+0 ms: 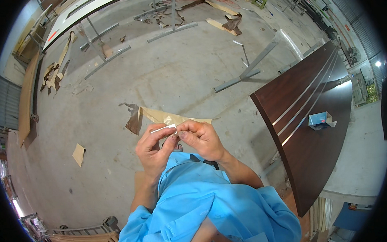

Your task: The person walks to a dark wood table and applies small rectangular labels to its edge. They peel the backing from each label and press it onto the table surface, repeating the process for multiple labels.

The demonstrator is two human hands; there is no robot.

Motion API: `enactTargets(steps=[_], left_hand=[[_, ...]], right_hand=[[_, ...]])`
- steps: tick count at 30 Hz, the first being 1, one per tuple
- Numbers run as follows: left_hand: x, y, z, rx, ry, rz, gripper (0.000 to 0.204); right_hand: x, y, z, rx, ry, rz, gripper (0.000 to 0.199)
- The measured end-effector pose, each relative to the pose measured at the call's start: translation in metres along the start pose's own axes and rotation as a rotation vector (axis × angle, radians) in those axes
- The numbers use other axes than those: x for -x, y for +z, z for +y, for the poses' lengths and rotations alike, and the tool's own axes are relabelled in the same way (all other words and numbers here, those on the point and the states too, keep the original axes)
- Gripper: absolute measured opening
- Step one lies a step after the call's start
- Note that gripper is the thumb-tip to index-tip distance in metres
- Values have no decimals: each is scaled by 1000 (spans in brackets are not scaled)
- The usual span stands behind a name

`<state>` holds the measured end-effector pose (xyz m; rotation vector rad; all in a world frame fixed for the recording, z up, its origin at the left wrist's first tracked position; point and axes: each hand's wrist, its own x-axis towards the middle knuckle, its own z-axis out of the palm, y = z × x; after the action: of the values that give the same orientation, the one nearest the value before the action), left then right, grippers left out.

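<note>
Both hands meet in front of my blue shirt, fingertips close together. My left hand [155, 148] pinches a small flat white piece [171, 127], which looks like paper or a strip of tape. My right hand [203, 140] has its thumb and forefinger pressed together at the right end of that piece. Whatever else lies between the right fingertips is too small to make out. To my right a dark brown door panel [305, 155] with thin silvery inlaid lines rests raised off the floor. A small blue box [320, 121], open at one end, sits on it.
Scraps of tan and brown wrapping [155, 116] lie on the concrete floor beyond my hands. Metal stand legs [251, 70] stand at the far right. A white panel [76, 12] lies on stands at the far left. A wooden board [29, 99] leans at the left.
</note>
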<state>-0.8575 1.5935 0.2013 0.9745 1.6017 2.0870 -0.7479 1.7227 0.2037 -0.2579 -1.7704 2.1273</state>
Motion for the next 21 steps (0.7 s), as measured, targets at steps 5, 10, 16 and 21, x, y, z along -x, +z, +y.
enactTargets(steps=[5,10,16,21], left_hand=[[5,0,4,47,-65,5,16],[7,-5,0,101,-87,14,16],[7,-12,-5,91,-36,-11,18],[8,-15,-7,108,-74,-11,20]], right_hand=[[4,3,4,37,-20,13,26],[5,12,5,-16,-27,29,26],[4,15,13,12,-19,48,25],[4,10,18,-7,38,24,19]])
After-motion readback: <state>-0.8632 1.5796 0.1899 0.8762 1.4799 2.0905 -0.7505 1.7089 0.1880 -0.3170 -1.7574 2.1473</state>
